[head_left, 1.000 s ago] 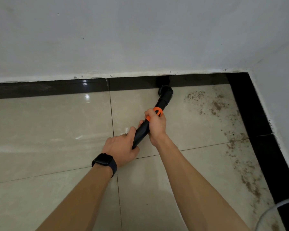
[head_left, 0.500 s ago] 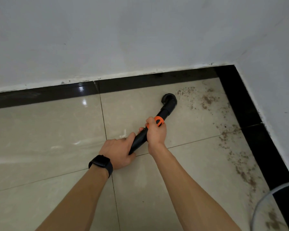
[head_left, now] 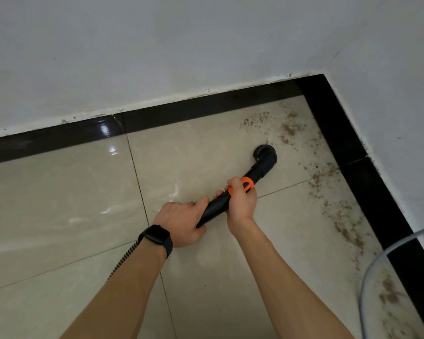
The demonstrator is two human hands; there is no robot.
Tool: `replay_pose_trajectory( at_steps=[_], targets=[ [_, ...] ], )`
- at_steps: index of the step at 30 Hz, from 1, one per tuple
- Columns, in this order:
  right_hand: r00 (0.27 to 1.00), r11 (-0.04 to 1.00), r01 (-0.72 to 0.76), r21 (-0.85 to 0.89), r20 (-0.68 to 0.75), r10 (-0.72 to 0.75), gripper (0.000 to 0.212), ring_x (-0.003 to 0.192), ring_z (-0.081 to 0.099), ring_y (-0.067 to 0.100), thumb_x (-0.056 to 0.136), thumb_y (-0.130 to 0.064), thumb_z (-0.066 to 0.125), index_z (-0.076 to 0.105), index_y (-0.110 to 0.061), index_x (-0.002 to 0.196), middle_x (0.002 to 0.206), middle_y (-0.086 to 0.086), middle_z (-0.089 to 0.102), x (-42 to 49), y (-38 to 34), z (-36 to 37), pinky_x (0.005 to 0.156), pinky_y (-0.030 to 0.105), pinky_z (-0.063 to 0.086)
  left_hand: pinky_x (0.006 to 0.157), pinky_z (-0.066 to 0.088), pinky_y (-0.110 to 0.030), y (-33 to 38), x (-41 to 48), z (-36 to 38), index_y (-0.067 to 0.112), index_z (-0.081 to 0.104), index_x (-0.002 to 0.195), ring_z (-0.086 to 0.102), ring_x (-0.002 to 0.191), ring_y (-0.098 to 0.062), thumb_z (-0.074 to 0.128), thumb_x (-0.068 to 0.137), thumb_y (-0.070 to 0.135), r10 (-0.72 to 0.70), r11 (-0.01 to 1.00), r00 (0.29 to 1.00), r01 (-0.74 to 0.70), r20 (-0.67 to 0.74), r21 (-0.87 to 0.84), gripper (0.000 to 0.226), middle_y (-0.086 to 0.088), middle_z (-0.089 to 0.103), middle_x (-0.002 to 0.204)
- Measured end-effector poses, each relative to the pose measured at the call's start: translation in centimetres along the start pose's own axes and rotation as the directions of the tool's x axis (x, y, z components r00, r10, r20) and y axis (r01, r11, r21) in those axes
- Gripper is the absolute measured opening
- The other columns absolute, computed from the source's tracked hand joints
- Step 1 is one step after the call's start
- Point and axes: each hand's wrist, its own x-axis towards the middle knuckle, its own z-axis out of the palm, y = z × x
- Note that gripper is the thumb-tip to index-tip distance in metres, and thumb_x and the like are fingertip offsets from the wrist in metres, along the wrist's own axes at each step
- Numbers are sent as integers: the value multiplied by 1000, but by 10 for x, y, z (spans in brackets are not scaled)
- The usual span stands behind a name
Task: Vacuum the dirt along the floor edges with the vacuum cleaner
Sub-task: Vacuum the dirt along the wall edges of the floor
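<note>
Black plastic forms the vacuum tube [head_left: 218, 204], which slants up and to the right over the cream floor [head_left: 59, 192] in the head view. Both hands grip it. The left hand [head_left: 181, 223] curls round the lower end, with the forefinger lying along the tube. The right hand [head_left: 241, 204] wraps round it higher up, thumb and fingers closed just below an orange collar [head_left: 247, 184].

Past the collar the tube bends into a round nozzle [head_left: 266, 156]. The nozzle sits on the tile near the room corner, apart from the black border [head_left: 206, 107] that runs along the foot of the pale wall [head_left: 181, 45]. Brown dirt [head_left: 289, 129] is scattered just beyond the nozzle toward the corner. More of it trails down the right-hand edge of the floor beside the border there.

A dark watch [head_left: 157, 234] sits on the left wrist and a ring [head_left: 193, 202] shows on one finger of that hand. A ribbed hose [head_left: 123, 258] shows just left of the left forearm. A pale grey cord [head_left: 367, 277] loops in at the lower right, crossing the border and the dirty tile.
</note>
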Motion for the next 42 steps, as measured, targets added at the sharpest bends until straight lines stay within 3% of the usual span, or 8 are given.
replay_pose_trajectory(
  at_steps=[6,10,14,19,33,42],
  targets=[
    [995,999,6,-50,95,-2,12,53,60,21,87,-4,60,50,-10,90,65,2,53,6,-10,20,72,45,55,62,38,-31,-6,3,-5,22,32,117,53,67,-26,51,90,41,-72,997,997,71,-28,-38,39,1,61,89],
    [991,996,18,-82,134,-7,12,54,61,21,87,-5,61,50,-10,91,66,3,53,13,-12,27,72,45,57,61,40,-31,-9,7,-5,22,31,115,53,66,-26,52,89,41,-98,994,994,96,-39,-59,38,4,53,83],
    [985,994,26,-104,175,-7,12,54,60,20,88,-3,60,51,-10,85,67,4,53,19,-18,34,68,42,57,61,44,-32,-13,13,-7,22,32,117,61,72,-27,52,90,41,-117,991,992,113,-53,-65,39,3,58,87],
    [982,993,24,-114,189,-2,13,55,61,20,88,-4,61,51,-10,94,68,4,54,27,-24,42,63,38,57,61,44,-31,-15,24,-10,21,33,117,61,71,-26,52,89,39,-133,989,989,127,-66,-81,39,6,52,81],
    [973,988,8,-152,231,28,12,55,59,20,87,-4,61,52,-10,87,67,3,53,41,-38,70,61,36,56,56,33,-29,-21,36,-15,20,33,116,48,61,-22,51,91,37,-221,973,963,206,-152,-106,35,8,46,76],
    [965,976,4,-216,257,53,12,56,63,18,86,-9,65,53,-11,90,70,3,57,17,-14,94,69,41,59,56,43,-30,-44,1,-10,26,26,102,55,59,-22,53,88,37,-299,942,942,265,-154,-207,32,9,50,71]
  ],
)
